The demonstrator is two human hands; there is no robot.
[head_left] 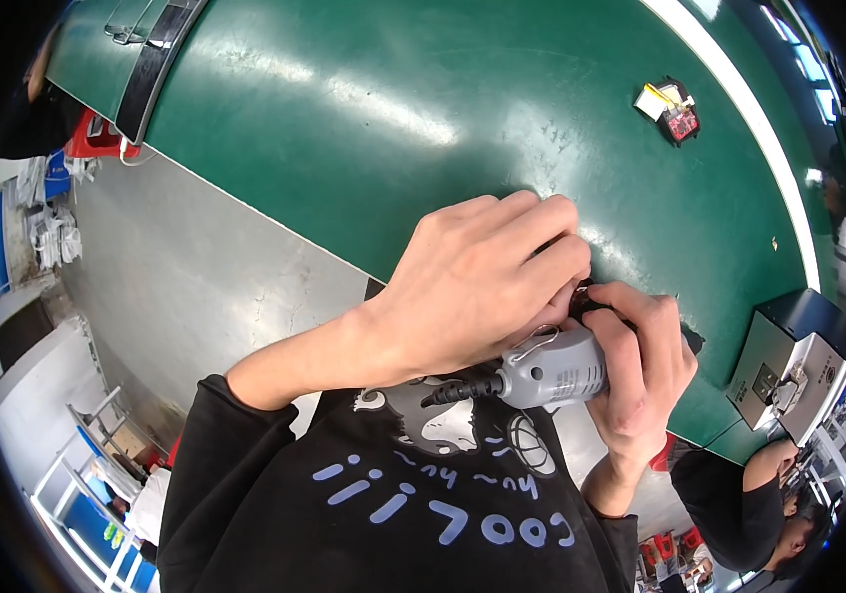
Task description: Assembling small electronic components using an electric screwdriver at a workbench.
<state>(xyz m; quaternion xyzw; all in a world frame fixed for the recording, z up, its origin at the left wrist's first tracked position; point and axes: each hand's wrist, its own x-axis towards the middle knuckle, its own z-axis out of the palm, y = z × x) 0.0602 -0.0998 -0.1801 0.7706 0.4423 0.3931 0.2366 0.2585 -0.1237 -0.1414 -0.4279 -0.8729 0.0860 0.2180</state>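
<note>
My right hand (640, 361) is closed round a grey electric screwdriver (556, 371), its thumb and forefinger reaching toward my left hand. The tool lies tilted in front of my chest, with its black cord sleeve (467, 390) and a wire hanging loop at the left end. A dark end shows past my right knuckles. Fingers curled, my left hand (492, 257) meets the right fingertips above the tool. Between the fingertips a small dark part (584, 298) shows; its kind and most of its shape are hidden. Both hands are over the near edge of the green table (344, 178).
Farther right on the table sits a small black device (678, 119) with a red board and a yellow piece. A silver and black box (799, 361) stands at the right edge. A dark flat panel (158, 74) lies upper left. At lower right is another person (739, 504).
</note>
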